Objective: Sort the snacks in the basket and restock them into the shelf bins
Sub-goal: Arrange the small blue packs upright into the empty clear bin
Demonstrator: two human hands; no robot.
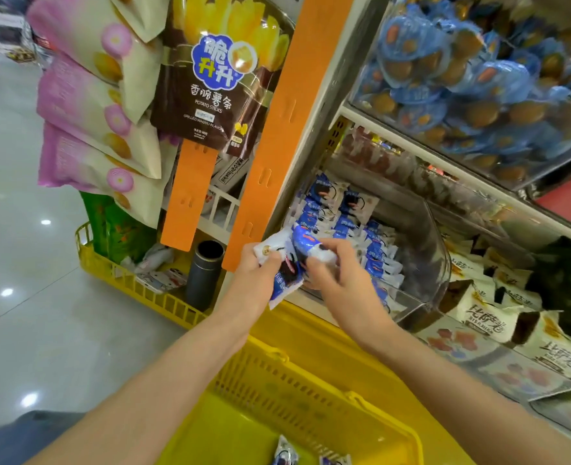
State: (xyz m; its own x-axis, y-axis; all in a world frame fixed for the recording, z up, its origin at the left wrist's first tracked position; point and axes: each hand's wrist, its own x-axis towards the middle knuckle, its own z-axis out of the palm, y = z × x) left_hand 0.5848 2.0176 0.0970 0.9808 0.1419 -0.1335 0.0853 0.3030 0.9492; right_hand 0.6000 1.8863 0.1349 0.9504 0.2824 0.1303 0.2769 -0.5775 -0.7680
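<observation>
— Far left?
— Pink bags (86, 105), hung in a column. Below them, a far basket (136, 293) on the floor, yellow, with small packets inside.
— Next along?
— A brown bag (210, 95) of potato sticks, hung above an orange strip (186, 196). A dark flask (207, 273), upright at the far basket's right end.
— The hands?
— Left hand (255, 275): clenched on the held packs (285, 263), thumb on top, just in front of the bin. Right hand (334, 273): fingers curled round the upper, blue pack of the same bunch.
— And the bin?
— Clear-walled bin (435, 253) on the lower shelf, just behind the hands. Rows of blue-and-white bin packs (371, 243) inside, standing on edge, same print as the held ones.
— Lower down?
— Near basket (310, 391), yellow, under both forearms. Two loose packs (287, 453) in it, at the bottom edge of the view.
— Right side?
— Cream packs (488, 320) in the next bin. Blue packets (461, 72) heaped in the upper one.
</observation>
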